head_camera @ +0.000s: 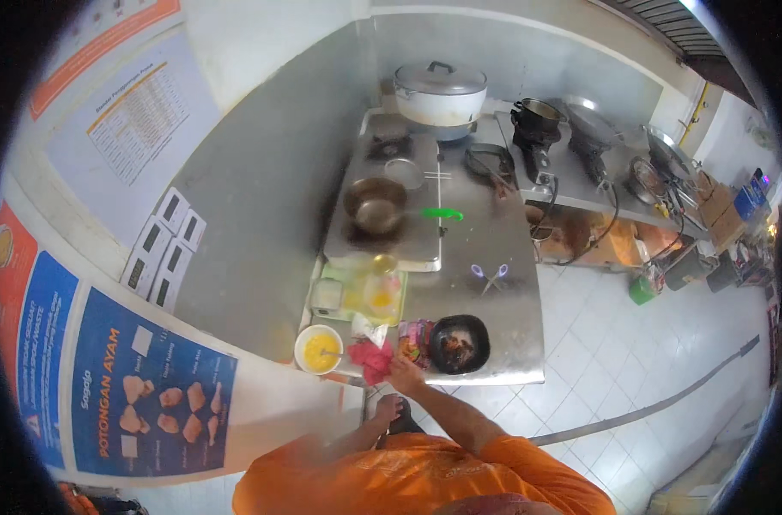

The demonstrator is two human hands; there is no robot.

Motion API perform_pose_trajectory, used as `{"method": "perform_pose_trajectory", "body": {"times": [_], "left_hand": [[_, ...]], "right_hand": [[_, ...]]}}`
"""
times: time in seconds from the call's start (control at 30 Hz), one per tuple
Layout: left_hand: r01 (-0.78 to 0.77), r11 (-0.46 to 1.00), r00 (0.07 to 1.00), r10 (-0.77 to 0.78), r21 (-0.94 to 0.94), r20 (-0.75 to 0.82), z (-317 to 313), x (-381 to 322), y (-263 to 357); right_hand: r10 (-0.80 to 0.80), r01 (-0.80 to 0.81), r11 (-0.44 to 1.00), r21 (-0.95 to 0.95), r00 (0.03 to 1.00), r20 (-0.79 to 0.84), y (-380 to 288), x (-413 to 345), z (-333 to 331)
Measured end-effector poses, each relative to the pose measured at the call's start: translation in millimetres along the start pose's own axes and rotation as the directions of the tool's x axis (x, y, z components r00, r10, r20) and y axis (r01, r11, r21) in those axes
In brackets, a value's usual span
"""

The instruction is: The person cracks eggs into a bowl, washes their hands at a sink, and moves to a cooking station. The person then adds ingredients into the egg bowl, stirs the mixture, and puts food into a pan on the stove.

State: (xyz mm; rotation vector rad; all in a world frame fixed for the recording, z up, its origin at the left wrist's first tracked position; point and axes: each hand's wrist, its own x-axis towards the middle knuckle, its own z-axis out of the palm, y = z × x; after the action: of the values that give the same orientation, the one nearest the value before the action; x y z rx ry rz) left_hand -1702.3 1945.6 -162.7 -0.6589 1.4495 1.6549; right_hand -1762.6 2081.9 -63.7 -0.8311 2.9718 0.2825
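Note:
My right hand (405, 374) is at the front edge of the steel table, closed on a red cloth (372, 362). Nearer my body, below the table edge, my left hand (388, 408) hangs with its fingers partly curled; whether it holds anything is unclear. Left of the cloth stands a white bowl (299, 360) of yellow beaten egg with a utensil in it. Colourful food packets (414, 341) lie just beyond my right hand, beside a black square pan (487, 345) with dark food residue. A crumpled white wrapper (369, 329) touches the cloth's far side.
A saucepan (376, 206) with a green handle sits on the stove (423, 257). Scissors (490, 278) lie on the table at right. A green tray (397, 309) holds a container and small items. Behind are a large lidded pot (439, 106) and a grill pan (489, 161).

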Motion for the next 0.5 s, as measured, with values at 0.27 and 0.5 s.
{"method": "perform_pose_trajectory", "body": {"times": [0.27, 0.5], "left_hand": [[0.104, 0.993, 0.989, -0.109, 0.051, 0.097, 10.9, 13.3, -52.5], [-0.433, 0.734, 0.890, 0.438, 0.523, 0.121, -40.8, -35.8, 33.5]], "right_hand": [[0.084, -0.055, 0.994, 0.097, 0.943, -0.321, 31.1, 1.3, -4.4], [0.420, -0.310, 0.832, 0.460, 0.894, -0.156, 76.2, 6.0, -59.9]]}}
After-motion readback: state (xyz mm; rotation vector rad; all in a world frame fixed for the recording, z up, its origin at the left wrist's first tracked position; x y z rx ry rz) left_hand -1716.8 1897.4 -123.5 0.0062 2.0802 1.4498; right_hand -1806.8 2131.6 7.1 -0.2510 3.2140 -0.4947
